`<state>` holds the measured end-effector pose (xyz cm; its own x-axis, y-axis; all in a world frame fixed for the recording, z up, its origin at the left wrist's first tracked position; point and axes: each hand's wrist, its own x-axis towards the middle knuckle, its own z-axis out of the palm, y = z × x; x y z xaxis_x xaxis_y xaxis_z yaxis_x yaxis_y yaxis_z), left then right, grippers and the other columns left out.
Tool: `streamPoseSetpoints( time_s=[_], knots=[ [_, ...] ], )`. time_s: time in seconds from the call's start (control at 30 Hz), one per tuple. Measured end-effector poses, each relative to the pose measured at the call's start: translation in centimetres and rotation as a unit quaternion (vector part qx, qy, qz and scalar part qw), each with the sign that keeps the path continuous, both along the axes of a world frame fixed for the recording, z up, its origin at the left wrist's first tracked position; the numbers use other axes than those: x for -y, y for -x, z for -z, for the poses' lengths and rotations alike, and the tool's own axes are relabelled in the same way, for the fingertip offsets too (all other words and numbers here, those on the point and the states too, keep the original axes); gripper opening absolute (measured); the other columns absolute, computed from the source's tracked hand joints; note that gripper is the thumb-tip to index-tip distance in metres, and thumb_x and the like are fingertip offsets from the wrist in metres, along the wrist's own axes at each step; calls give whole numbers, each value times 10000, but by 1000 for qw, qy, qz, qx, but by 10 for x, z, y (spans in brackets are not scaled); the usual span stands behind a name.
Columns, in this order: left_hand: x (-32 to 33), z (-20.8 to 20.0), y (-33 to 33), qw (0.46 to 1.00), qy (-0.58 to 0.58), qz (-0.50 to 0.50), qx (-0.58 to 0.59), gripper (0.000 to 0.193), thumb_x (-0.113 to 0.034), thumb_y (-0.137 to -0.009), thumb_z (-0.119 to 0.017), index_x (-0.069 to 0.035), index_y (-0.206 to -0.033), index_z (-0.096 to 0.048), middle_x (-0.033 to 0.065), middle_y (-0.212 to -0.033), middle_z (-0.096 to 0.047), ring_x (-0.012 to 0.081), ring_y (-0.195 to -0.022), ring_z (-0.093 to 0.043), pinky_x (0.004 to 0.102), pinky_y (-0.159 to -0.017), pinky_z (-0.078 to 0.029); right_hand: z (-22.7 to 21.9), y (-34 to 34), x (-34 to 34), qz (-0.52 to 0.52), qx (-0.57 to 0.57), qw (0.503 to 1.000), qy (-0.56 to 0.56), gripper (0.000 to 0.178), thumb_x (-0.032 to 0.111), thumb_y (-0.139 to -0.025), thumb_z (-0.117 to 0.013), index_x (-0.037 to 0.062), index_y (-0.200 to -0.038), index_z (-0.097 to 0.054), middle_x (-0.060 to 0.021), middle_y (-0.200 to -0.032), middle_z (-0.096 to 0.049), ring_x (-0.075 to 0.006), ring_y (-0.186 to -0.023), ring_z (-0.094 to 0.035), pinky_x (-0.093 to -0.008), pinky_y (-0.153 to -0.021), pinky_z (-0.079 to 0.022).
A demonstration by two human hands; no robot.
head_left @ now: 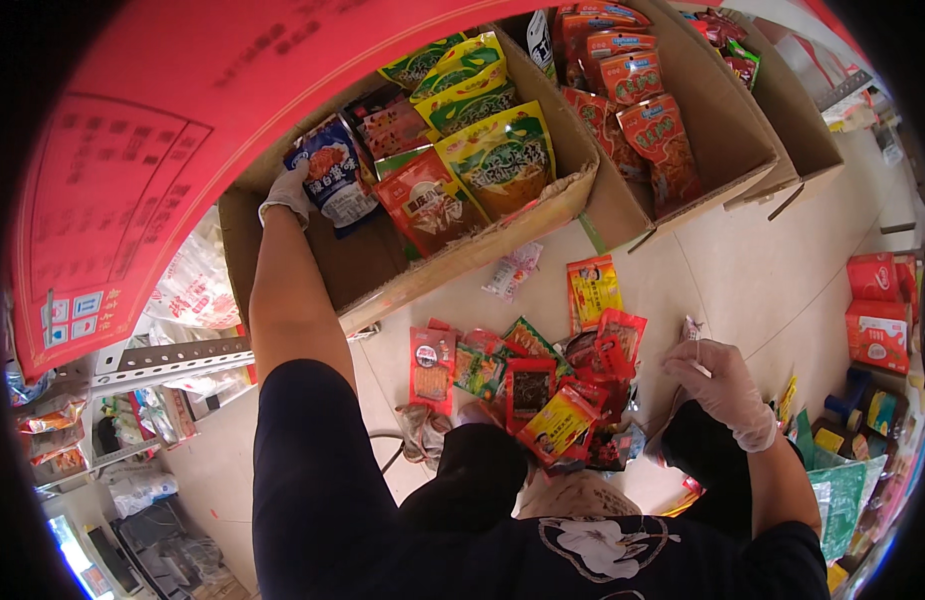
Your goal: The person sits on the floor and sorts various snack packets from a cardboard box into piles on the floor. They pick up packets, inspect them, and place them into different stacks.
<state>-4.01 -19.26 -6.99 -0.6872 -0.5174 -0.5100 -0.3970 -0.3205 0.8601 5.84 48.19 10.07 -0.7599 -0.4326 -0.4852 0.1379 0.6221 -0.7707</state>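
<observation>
My left hand (288,196), in a whitish thin glove, reaches into an open cardboard box (522,222) and has its fingers closed on the left edge of a blue snack packet (332,172). Right of that packet stand a red snack packet (430,203) and several yellow-green packets (497,160). My right hand (722,388), in a clear thin glove, hovers low on the right with its fingers curled together. A small wrapper-like thing (691,328) shows just beyond the fingertips; whether they grip it is unclear. Near my lap lies a pile of mixed snack packets (557,425).
A second cardboard box (717,175) with orange-red packets (657,140) adjoins on the right, and another box lies beyond. A large red printed panel (112,180) covers the upper left. Metal shelving (172,352) stands left; red cartons (877,330) stand right.
</observation>
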Motion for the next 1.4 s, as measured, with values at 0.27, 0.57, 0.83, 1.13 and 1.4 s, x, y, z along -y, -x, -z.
streamPoseSetpoints(
  time_s=[0.27, 0.57, 0.83, 1.13, 1.4],
  knots=[
    [1, 5, -17, 833, 436, 33, 338, 966, -620, -754, -565, -34, -1440, -221, 210, -1452, -301, 357, -1316, -339, 391, -1044, -329, 5, 4, 6, -41, 0, 998, 41, 164, 103, -865, -626, -4, -982, -668, -80, -869, -669, -113, -802, -607, -254, -735, -480],
    [-110, -58, -20, 769, 190, 469, 390, 583, -577, -827, -511, -134, -1201, -576, 89, -1184, -599, 263, -1114, -528, 452, -974, -363, -5, -7, -8, -23, -4, 1000, -9, 173, 88, -853, -628, -10, -991, -664, -102, -862, -663, -129, -805, -609, -254, -738, -476],
    [-33, -12, 2, 710, 341, 422, 450, 377, -383, -800, -555, -82, -1005, -650, 121, -972, -641, 223, -876, -585, 407, -801, -452, -1, -16, -34, -13, -75, 997, 1, 136, 53, -823, -637, -8, -942, -663, -112, -849, -649, -150, -773, -602, -268, -699, -473],
    [42, 1, 6, 99, 569, 774, 259, 395, -336, -757, -631, -74, -1053, -636, 158, -1136, -612, 324, -1054, -576, 391, -846, -474, -17, -25, -75, -22, -160, 981, -109, 129, 76, -853, -537, -3, -923, -612, -134, -908, -623, -216, -870, -596, -325, -801, -462],
    [26, 10, -8, 252, 576, 707, 324, 303, -214, -690, -691, -65, -953, -664, 180, -969, -640, 339, -934, -610, 403, -789, -503, -9, -9, -75, 9, -112, 986, -122, 184, 125, -873, -554, -13, -975, -621, -152, -969, -633, -221, -944, -606, -334, -845, -464]
  ],
)
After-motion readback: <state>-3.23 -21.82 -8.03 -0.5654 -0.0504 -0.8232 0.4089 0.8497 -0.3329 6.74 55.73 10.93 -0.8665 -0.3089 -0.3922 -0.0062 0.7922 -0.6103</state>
